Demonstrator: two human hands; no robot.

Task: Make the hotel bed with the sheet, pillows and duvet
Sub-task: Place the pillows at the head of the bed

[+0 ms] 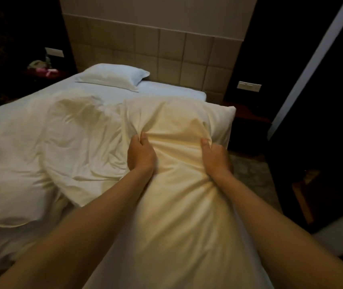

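A white pillow (179,126) is held up in front of me over the bed's right edge, its far end toward the headboard. My left hand (140,153) pinches its cover on the left and my right hand (213,155) grips it on the right. A second white pillow (112,77) lies flat at the head of the bed on the left. The white sheet (166,89) covers the mattress. A crumpled white duvet (41,153) is heaped across the middle and left of the bed.
A padded beige headboard (166,49) stands behind the bed. A dark nightstand with pink items (45,71) is at the far left. Another nightstand (247,115) and a wall switch plate (249,86) are on the right, with dark furniture (322,163) beyond a strip of patterned floor.
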